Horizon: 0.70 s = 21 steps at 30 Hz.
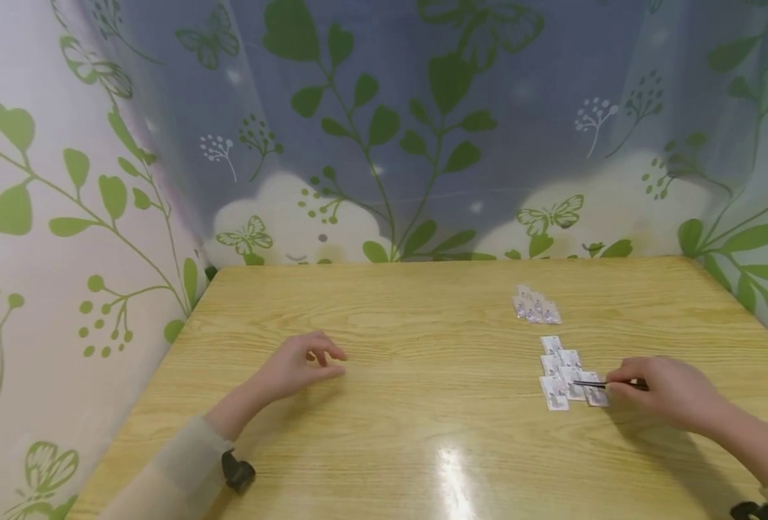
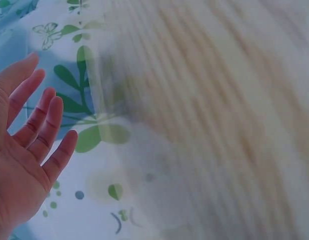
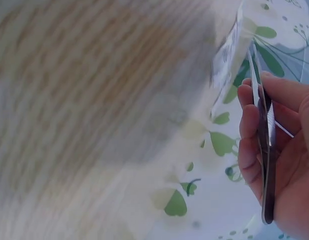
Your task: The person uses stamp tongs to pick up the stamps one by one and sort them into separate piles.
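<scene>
My right hand [image 1: 673, 390] holds a pair of dark metal tweezers [image 3: 267, 150] between thumb and fingers, their tips pointing left. In the head view, the tips overlap the lower right of a stepped cluster of small whitish printed packets [image 1: 553, 367] lying flat on the table. What, if anything, the tips pinch, I cannot tell. The left hand [image 1: 302, 366] hovers over the table's left half with nothing in it. Its fingers are loosely bent in the head view and spread in the left wrist view.
Farther back on the wood-grain table [image 1: 390, 310] sits a second, tighter group of similar packets [image 1: 536, 306]. A curtain [image 1: 384, 144] with leaves and butterflies hangs along the table's back edge, with matching fabric at both sides.
</scene>
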Each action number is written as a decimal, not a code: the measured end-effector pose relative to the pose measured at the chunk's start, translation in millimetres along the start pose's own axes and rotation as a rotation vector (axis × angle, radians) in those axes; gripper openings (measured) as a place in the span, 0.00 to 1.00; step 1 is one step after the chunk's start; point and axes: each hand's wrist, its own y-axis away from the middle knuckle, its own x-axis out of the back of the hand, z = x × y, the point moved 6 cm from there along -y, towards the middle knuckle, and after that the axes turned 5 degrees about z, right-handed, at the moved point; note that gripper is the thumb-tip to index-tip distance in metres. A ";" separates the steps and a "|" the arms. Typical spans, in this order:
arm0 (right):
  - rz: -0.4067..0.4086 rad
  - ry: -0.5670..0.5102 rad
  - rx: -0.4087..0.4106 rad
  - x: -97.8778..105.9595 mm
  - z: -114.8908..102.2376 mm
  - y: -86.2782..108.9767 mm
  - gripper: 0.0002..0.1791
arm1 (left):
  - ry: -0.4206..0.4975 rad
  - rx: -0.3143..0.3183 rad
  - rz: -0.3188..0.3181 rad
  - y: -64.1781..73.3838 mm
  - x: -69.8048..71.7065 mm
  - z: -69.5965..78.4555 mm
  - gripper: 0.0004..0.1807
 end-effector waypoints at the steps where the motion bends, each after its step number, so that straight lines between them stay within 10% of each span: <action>1: -0.001 0.001 -0.009 1.8 1.9 0.8 0.05 | -0.008 -0.003 0.002 0.4 1.2 -0.4 0.10; 10: 0.132 0.002 -0.087 22.8 31.5 -1.0 0.11 | -0.001 0.005 0.036 -5.2 9.0 3.4 0.10; 21: 0.244 0.020 -0.145 26.0 72.8 -1.7 0.16 | 0.045 -0.099 -0.055 -34.6 -24.3 36.2 0.11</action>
